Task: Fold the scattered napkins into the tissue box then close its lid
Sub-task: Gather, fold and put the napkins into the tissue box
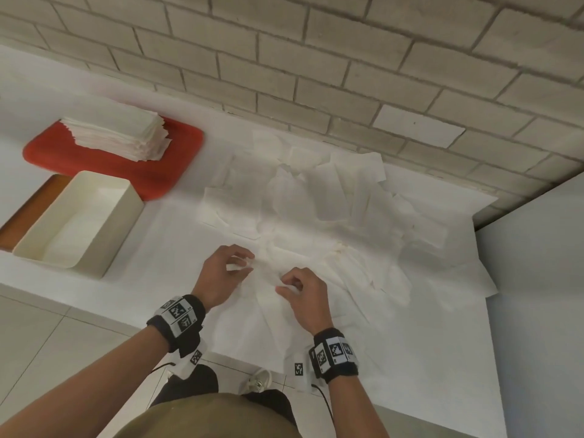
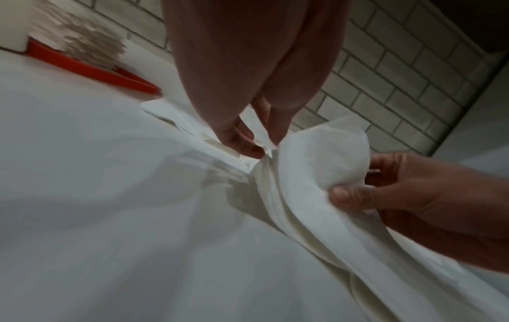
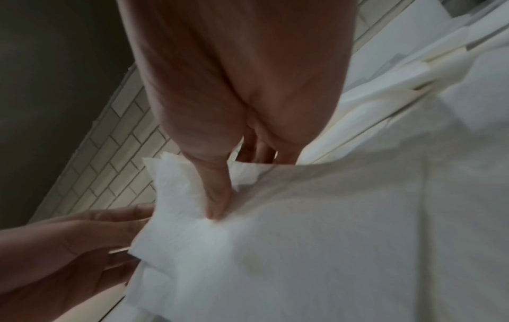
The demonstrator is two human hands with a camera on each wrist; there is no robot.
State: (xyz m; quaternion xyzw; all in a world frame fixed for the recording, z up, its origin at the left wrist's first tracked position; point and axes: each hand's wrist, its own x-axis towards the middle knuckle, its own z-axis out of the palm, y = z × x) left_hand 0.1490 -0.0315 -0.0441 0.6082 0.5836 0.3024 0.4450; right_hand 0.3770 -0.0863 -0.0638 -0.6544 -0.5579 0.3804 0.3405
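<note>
- The counter (image 1: pixel 177 248), white and smooth, runs along a pale brick wall (image 1: pixel 316 58); I read it as the folding surface, since everything for the job lies within reach on it.
- The napkins (image 1: pixel 331 197), thin, soft white sheets with creases, lie scattered and overlapping across the counter's right half up to the wall, waiting to be folded.
- A red tray (image 1: pixel 177 159) with rounded corners sits at far left and carries a stack (image 1: pixel 117 134) of folded napkins with ragged edges, seemingly parked there before boxing.
- The box (image 1: pixel 79 219), a cream rectangular tub with rounded walls, stands open just in front of the tray; from here I cannot tell whether anything lies in it. It touches a brown slab (image 1: pixel 28 210), possibly its lid.
- My left hand (image 1: pixel 221 273) pinches one end of a napkin (image 2: pixel 316 165), lifting its limp edge off the pile.
- My right hand (image 1: pixel 306 295) grips the same sheet, thumb pressed on top, so the paper bows between both hands, which I judge is the start of a fold.
</note>
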